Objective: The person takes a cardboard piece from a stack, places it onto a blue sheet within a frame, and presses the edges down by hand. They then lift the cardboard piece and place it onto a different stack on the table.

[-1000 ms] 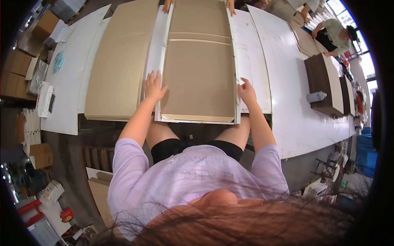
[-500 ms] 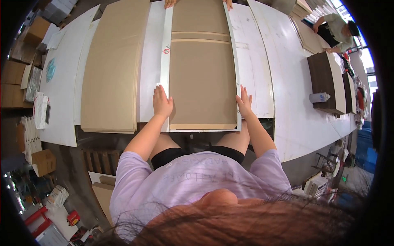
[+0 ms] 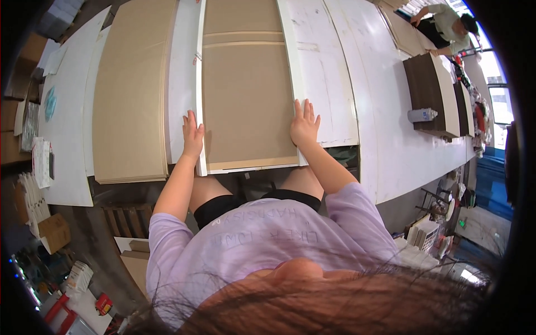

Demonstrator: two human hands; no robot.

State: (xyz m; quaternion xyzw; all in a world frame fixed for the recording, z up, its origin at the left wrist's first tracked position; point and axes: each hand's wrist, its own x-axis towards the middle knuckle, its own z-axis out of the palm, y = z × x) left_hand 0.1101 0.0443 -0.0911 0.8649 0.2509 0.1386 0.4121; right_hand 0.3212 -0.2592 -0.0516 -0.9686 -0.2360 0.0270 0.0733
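Forward, left hand [image 3: 192,137] and right hand [image 3: 304,129] (fingers spread) point along the white frame [image 3: 291,56].

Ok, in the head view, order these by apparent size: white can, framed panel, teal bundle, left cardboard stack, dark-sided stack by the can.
1. Framed panel
2. Left cardboard stack
3. Dark-sided stack
4. White can and teal bundle: too alike to rank

Cardboard stack [image 3: 131,100] crowds the left hand [image 3: 192,137]; white tabletop [image 3: 330,106] gives room rightward.
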